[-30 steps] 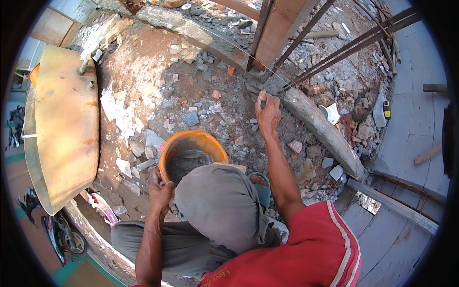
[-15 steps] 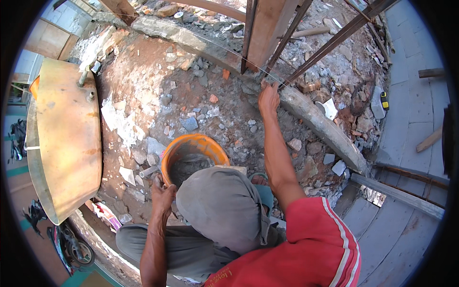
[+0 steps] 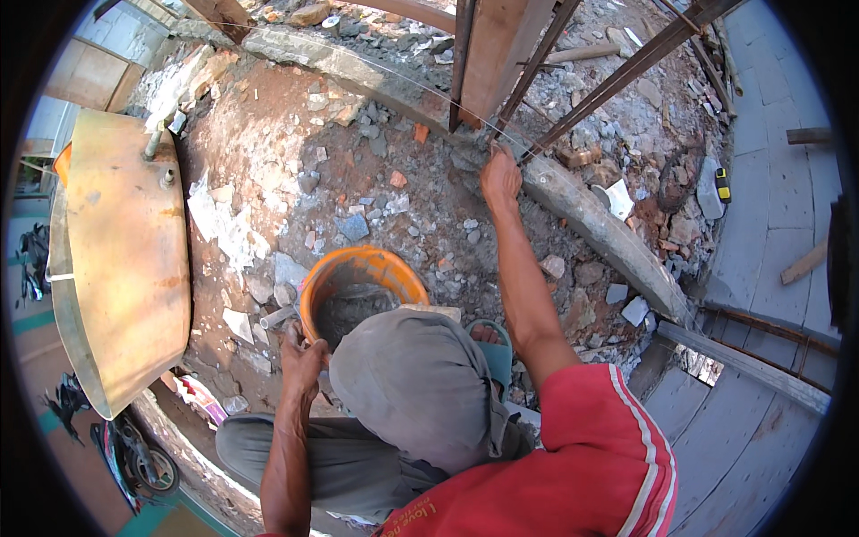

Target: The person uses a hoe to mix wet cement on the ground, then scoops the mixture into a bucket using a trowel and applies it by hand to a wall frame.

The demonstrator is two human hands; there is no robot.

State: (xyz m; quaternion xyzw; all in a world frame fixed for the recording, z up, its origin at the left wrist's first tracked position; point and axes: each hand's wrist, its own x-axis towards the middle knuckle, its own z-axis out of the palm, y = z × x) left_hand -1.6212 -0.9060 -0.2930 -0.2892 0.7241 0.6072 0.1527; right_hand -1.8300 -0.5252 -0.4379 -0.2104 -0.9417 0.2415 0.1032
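Note:
My left hand (image 3: 304,361) is closed at the near-left rim of an orange bucket (image 3: 411,275), which holds grey wet mortar (image 3: 352,313). My right arm stretches forward to a low concrete beam (image 3: 591,210). There my right hand (image 3: 500,176) has its fingers curled at the beam's edge, close to the foot of a wooden post (image 3: 494,67) and rusty steel bars (image 3: 617,76). Whatever those fingers hold, if anything, is hidden. A thin string (image 3: 385,72) runs along the beam beside that hand. A grey cap covers part of the bucket's near side.
Stones and rubble (image 3: 355,227) cover the ground. At the left stands a large yellowish tank (image 3: 130,259) with pipe stubs. Grey boards (image 3: 778,179) lie at the right, with a yellow-and-black tape measure (image 3: 722,185) near their edge. Motorbikes (image 3: 143,456) are parked at lower left.
My right hand has moved slightly along the beam's edge, a little to the left. My left hand stays at the bucket rim. More of a sandalled foot shows beside the bucket.

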